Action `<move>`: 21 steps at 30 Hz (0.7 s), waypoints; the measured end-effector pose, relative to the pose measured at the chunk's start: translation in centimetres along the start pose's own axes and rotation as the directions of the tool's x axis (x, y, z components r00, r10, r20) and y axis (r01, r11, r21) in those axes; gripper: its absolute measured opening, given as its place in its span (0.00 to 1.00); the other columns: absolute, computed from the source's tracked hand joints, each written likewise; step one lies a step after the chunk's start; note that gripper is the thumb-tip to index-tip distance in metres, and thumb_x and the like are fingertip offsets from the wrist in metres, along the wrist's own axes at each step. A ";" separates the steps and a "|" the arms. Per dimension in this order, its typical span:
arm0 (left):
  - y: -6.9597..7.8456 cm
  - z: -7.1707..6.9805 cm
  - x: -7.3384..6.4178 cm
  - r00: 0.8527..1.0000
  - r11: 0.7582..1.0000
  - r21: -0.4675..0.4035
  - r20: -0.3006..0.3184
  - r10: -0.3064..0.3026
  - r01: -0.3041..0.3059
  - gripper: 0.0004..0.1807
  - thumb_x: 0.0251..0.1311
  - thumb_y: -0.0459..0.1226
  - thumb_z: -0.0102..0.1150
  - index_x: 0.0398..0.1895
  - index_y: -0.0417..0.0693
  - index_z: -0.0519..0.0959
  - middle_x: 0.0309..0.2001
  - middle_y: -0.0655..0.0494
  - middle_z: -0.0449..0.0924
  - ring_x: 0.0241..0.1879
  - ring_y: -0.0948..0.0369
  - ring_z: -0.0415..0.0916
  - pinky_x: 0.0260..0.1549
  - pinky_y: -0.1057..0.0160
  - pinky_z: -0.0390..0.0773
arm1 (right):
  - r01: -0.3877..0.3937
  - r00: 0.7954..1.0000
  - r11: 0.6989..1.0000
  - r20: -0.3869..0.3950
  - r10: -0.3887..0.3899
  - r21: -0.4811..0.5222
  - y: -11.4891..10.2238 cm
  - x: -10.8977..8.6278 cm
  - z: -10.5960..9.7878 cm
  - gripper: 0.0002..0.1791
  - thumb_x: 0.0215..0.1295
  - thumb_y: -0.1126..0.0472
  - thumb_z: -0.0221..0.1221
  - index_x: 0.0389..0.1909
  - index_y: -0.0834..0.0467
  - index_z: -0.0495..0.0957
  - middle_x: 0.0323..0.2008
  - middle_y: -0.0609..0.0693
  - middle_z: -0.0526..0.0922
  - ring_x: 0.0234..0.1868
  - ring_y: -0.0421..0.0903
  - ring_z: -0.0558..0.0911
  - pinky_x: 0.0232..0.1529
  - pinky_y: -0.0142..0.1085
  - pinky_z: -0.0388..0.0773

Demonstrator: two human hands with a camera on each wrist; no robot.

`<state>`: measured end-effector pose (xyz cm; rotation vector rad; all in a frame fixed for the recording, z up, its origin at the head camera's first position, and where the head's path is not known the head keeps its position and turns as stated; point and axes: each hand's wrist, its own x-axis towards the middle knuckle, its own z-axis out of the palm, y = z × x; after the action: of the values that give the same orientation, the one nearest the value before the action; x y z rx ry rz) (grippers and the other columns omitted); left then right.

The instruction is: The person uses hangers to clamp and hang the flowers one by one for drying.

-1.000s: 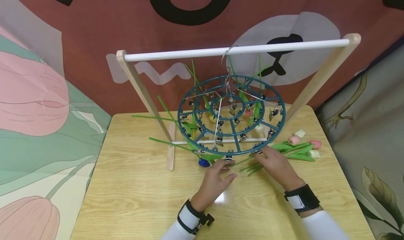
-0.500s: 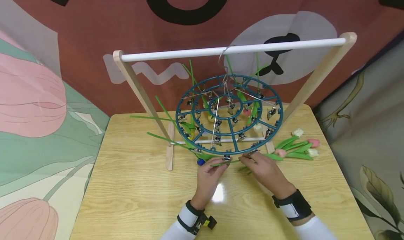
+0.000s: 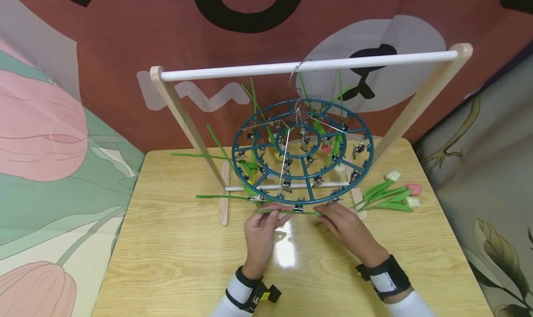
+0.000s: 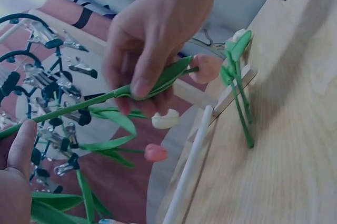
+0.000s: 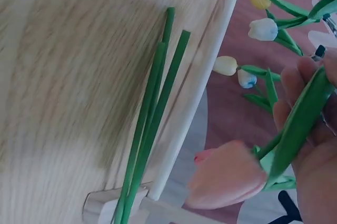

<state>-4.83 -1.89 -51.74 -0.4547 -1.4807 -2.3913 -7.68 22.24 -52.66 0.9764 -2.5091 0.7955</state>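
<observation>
A pink artificial tulip [image 5: 226, 176] is held between both hands. My left hand [image 3: 260, 236] pinches its green stem [image 4: 79, 107] toward the stem's end, with the index finger along it in the left wrist view. My right hand [image 3: 354, 229] grips the stem and leaf [image 4: 163, 79] just below the bloom. The stem runs sideways at the front rim of a round teal clip hanger [image 3: 310, 187], right at a metal clip [image 3: 298, 209]. In the head view the bloom is hidden by the right hand.
The hanger hangs from a white rail [image 3: 250, 71] on a wooden stand [image 3: 183, 127]. Several tulips with long green stems [image 3: 220, 197] are clipped around it. Loose tulips [image 3: 385, 194] lie on the table [image 3: 166, 261] at the right, beside the stand's foot [image 3: 359, 203].
The right hand has lifted the pink tulip from the loose tulips and brought it left. The left hand has taken the stem and moved left along it, and the stem now lies level by the front clip.
</observation>
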 end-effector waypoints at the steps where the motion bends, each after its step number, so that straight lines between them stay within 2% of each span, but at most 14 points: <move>1: 0.2 -0.1 0.0 1.000 1.000 0.006 0.000 0.005 -0.005 0.10 0.74 0.21 0.46 0.48 0.16 0.73 0.45 0.15 0.72 0.50 0.49 0.87 0.48 0.49 0.86 | -0.018 1.000 1.000 0.007 0.018 0.007 0.1 -0.1 -0.1 0.23 0.82 0.45 0.46 0.52 0.57 0.83 0.40 0.45 0.85 0.39 0.40 0.83 0.40 0.30 0.84; 3: 0.5 -0.3 0.1 1.000 1.000 0.013 -0.005 0.017 -0.017 0.10 0.74 0.21 0.46 0.48 0.15 0.72 0.45 0.14 0.72 0.50 0.51 0.87 0.47 0.48 0.86 | -0.048 0.999 0.999 0.024 0.048 -0.001 0.2 -0.4 -0.5 0.19 0.80 0.47 0.52 0.52 0.56 0.83 0.42 0.45 0.86 0.42 0.41 0.84 0.43 0.34 0.86; 6: 1.0 -0.5 0.2 0.999 0.999 0.024 -0.023 0.025 -0.025 0.09 0.73 0.20 0.46 0.47 0.15 0.72 0.45 0.21 0.76 0.49 0.50 0.88 0.46 0.46 0.86 | -0.089 0.995 0.996 0.050 0.090 -0.028 0.5 -0.8 -1.0 0.13 0.71 0.56 0.65 0.53 0.55 0.83 0.47 0.49 0.87 0.49 0.47 0.86 0.50 0.42 0.87; 9: 1.5 -0.8 0.2 0.998 0.999 0.043 -0.049 0.034 -0.032 0.09 0.73 0.20 0.46 0.47 0.15 0.72 0.46 0.34 0.82 0.48 0.49 0.88 0.46 0.47 0.86 | -0.118 0.991 0.992 0.063 0.121 -0.047 0.9 -1.2 -1.4 0.19 0.60 0.66 0.72 0.52 0.56 0.84 0.50 0.52 0.87 0.52 0.51 0.85 0.52 0.47 0.87; 11: 1.8 -1.0 0.3 0.997 0.998 0.051 -0.064 0.040 -0.036 0.09 0.74 0.20 0.46 0.47 0.15 0.72 0.46 0.43 0.83 0.48 0.50 0.88 0.45 0.48 0.87 | -0.125 0.990 0.991 0.064 0.128 -0.055 1.2 -1.5 -1.6 0.20 0.58 0.67 0.73 0.51 0.57 0.84 0.51 0.53 0.87 0.53 0.52 0.85 0.53 0.48 0.86; 14: 2.2 -1.2 0.4 0.996 0.997 0.065 -0.081 0.046 -0.041 0.09 0.74 0.21 0.47 0.46 0.14 0.72 0.46 0.50 0.85 0.47 0.56 0.88 0.44 0.51 0.87 | -0.127 0.990 0.991 0.058 0.129 -0.047 1.4 -1.7 -1.7 0.18 0.58 0.69 0.72 0.50 0.58 0.84 0.50 0.53 0.87 0.53 0.51 0.85 0.53 0.46 0.86; 21: 2.3 -1.1 0.2 0.997 0.996 0.060 -0.047 0.062 -0.059 0.09 0.71 0.20 0.52 0.46 0.16 0.75 0.47 0.47 0.87 0.49 0.54 0.88 0.46 0.53 0.88 | -0.130 0.991 0.990 0.050 0.128 0.049 0.9 -1.6 -1.5 0.17 0.56 0.72 0.72 0.45 0.54 0.85 0.45 0.49 0.88 0.48 0.47 0.86 0.51 0.32 0.84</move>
<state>-4.24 -3.84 -50.26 -0.4189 -1.4900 -2.2895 -7.04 24.50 -52.61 0.8653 -2.6257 0.8901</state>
